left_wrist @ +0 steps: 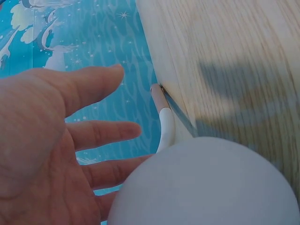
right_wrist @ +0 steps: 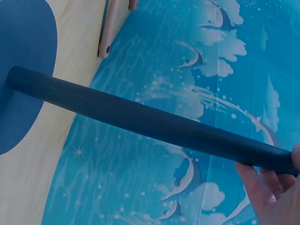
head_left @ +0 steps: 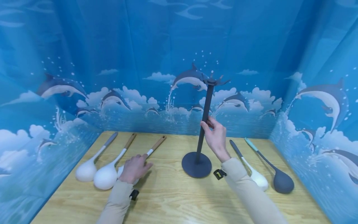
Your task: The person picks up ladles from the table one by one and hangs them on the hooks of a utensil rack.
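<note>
My right hand (head_left: pixel 215 137) grips the upright pole (head_left: pixel 207 101) of a dark utensil stand, fingers and thumb around it below the hooked top (head_left: pixel 213 81). The stand's round base (head_left: pixel 196 169) is on the table. Over a white ladle with a wooden handle (head_left: pixel 158 143), my left hand (head_left: pixel 135 169) is spread, hiding much of it in the head view. The left wrist view has the fingers of that hand (left_wrist: pixel 51 145) extended beside the white ladle bowl (left_wrist: pixel 206 183); whether they touch it I cannot tell.
Left of that hand lie a white ladle with a wooden handle (head_left: pixel 105 177) and one with a grey handle (head_left: pixel 85 170). At the right are a white ladle with a dark handle (head_left: pixel 259 179) and a dark ladle with a mint handle tip (head_left: pixel 283 182). A dolphin-print curtain (head_left: pixel 167 40) surrounds the table.
</note>
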`<action>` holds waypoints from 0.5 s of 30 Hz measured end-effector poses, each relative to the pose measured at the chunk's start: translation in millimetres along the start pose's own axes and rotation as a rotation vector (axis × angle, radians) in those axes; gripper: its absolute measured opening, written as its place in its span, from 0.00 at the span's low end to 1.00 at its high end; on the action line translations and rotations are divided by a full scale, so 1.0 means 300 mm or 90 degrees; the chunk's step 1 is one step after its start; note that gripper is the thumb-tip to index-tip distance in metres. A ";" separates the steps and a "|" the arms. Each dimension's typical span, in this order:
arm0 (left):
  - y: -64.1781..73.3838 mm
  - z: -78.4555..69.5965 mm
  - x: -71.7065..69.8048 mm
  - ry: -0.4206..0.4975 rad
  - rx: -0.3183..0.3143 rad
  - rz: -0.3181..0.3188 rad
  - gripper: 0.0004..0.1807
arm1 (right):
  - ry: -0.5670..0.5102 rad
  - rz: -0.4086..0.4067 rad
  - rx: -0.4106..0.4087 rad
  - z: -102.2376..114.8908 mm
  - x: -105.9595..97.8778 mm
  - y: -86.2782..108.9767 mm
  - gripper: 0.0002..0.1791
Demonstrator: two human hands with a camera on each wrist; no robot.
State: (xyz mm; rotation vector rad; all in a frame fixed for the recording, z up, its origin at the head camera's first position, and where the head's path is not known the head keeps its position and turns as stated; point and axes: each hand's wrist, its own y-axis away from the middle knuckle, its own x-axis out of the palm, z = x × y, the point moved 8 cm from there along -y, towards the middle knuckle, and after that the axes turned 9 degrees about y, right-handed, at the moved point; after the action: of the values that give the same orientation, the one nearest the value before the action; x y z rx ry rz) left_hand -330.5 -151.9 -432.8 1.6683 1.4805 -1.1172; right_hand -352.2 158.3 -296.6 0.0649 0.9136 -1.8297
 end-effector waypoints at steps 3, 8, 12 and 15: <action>0.000 -0.002 0.001 -0.001 0.001 -0.003 0.29 | -0.007 0.006 -0.002 0.009 0.008 0.015 0.18; 0.001 -0.004 0.001 -0.011 -0.003 -0.003 0.29 | -0.020 0.017 -0.002 0.028 0.015 0.037 0.17; 0.001 0.000 0.004 -0.020 -0.006 0.000 0.29 | -0.028 0.024 0.004 0.037 0.019 0.054 0.17; 0.000 0.005 0.008 -0.024 -0.009 0.003 0.30 | -0.037 0.028 0.008 0.045 0.023 0.066 0.17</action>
State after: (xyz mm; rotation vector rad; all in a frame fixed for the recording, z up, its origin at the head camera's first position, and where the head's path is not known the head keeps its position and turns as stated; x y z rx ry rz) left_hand -330.6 -152.2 -435.7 1.6312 1.4575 -1.1270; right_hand -334.2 141.5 -301.1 0.0393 0.8542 -1.7868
